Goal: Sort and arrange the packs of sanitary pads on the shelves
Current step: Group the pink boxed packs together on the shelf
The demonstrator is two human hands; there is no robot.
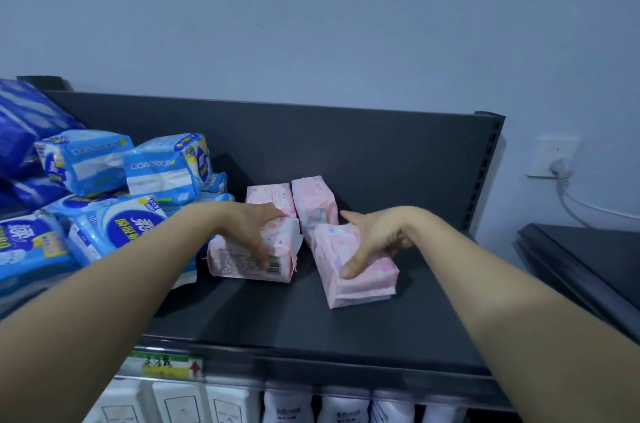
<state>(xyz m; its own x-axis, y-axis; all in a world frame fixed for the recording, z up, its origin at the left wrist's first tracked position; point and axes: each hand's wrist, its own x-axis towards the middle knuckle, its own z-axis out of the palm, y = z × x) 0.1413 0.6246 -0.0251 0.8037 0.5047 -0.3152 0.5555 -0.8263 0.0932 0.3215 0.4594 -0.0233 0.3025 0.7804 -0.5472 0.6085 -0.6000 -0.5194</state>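
Several pink packs of sanitary pads lie on the dark top shelf [346,325]. My left hand [254,228] grips the front left pink pack [242,263], the one with a barcode. My right hand [372,239] grips the front right pink pack [360,278], thumb on its top, index finger pointing back. Two more pink packs sit behind: the back left pink pack [268,195] and the back right pink pack [313,200]. A heap of blue and white pad packs [104,214] fills the shelf's left side.
The shelf's dark back panel [346,145] and right upright [485,173] bound the space. White packs [287,405] stand on the shelf below, under a price label [166,365]. A wall socket with a plug [554,162] and a dark stack [588,266] are at the right.
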